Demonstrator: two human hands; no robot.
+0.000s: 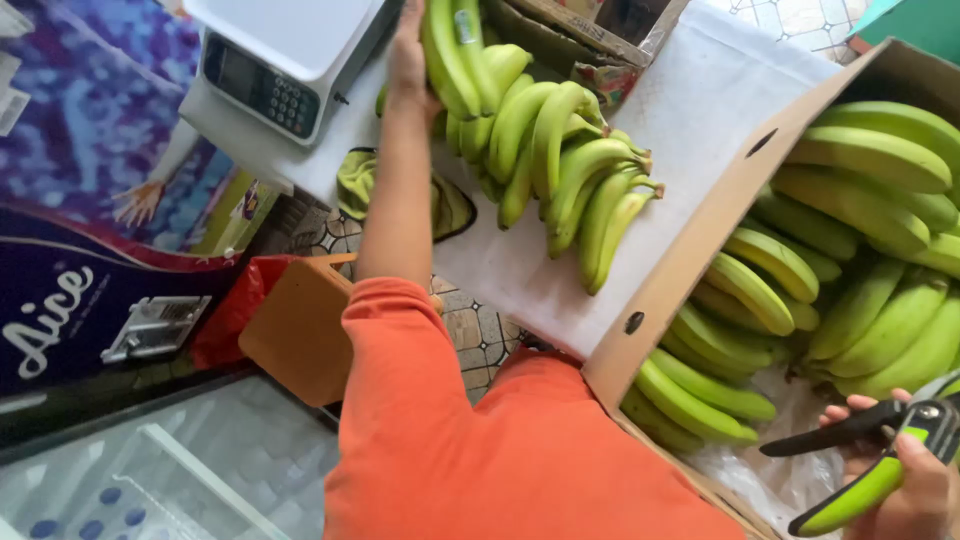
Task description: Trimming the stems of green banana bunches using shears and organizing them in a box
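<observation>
My left hand [408,60] reaches forward at the top and grips a bunch of green bananas [462,50] beside the weighing scale [275,55]. More green banana bunches [565,170] lie on a white sheet [690,130] just right of that hand. At the bottom right, my right hand [905,480] holds pruning shears [880,455] with green and black handles. It hovers at the near edge of a cardboard box [690,270] filled with green bananas [850,250]. My orange sleeve covers the lower middle.
A white scale with a keypad stands at the top left on a white counter. A dark purple printed carton [90,310] and a clear plastic bin [170,470] sit at the lower left. A wooden stool [300,330] stands on the patterned tile floor.
</observation>
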